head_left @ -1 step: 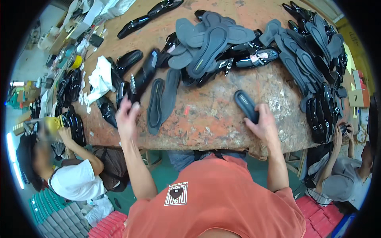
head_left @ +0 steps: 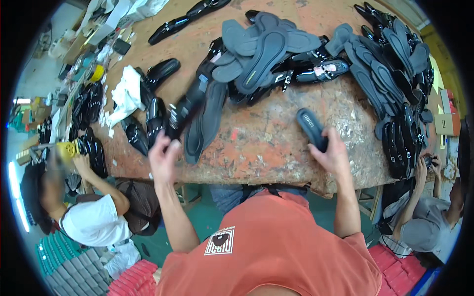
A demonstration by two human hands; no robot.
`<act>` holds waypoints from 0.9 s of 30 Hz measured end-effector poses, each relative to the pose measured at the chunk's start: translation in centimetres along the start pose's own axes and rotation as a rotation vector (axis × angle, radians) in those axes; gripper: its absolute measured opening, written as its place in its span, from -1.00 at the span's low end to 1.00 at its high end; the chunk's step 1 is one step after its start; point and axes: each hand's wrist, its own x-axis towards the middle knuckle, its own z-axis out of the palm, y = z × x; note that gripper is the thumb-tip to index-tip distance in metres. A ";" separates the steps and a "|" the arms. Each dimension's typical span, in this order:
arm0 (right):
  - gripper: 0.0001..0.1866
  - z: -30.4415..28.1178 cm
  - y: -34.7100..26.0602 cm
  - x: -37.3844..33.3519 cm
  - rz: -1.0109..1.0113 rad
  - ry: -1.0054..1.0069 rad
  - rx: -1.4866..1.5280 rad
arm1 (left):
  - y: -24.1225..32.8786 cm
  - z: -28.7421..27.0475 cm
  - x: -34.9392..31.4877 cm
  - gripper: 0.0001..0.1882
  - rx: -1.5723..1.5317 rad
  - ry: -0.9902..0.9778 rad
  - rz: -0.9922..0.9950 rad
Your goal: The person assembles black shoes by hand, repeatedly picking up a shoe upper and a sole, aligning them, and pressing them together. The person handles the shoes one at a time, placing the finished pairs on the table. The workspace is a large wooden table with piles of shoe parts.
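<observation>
My left hand [head_left: 164, 157] is at the left front of the table, blurred, its fingertips closed at the near end of a black buckled shoe [head_left: 190, 101]. This shoe is blurred too and slants over part of a pair of dark insoles [head_left: 210, 116]. In my right hand [head_left: 332, 154] is a dark insole [head_left: 310, 124] with a rounded end and small pale markings, gripped between thumb and fingers above the table. Beside my left hand stands a glossy black shoe [head_left: 155, 116].
A heap of grey insoles [head_left: 264, 59] lies on black shoes at the far middle. More insoles and shoes [head_left: 377, 74] cover the right side of the table [head_left: 256, 143]. White cloth [head_left: 127, 93] lies at left. People work at left [head_left: 96, 217] and right [head_left: 424, 222].
My left hand and the buckled shoe have shifted slightly right and nearer me, the shoe now overlapping the paired insoles more. My right hand still holds its insole.
</observation>
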 end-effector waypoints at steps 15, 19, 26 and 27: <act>-0.75 -3.8 -4.9 3.3 -0.726 -0.523 -0.146 | -0.8 11.2 -12.5 -0.27 0.291 -0.131 -0.050; -0.73 1.6 -6.9 3.4 -0.748 -0.593 -0.006 | -3.5 10.4 -14.0 -0.41 0.016 -0.144 -0.366; -0.77 5.4 -7.9 2.7 -0.806 -0.577 0.037 | -3.5 10.9 -14.7 -0.55 -0.079 -0.091 -0.371; -0.77 5.6 -8.0 2.6 -0.812 -0.569 0.029 | -3.3 11.1 -14.7 -0.55 -0.108 -0.072 -0.383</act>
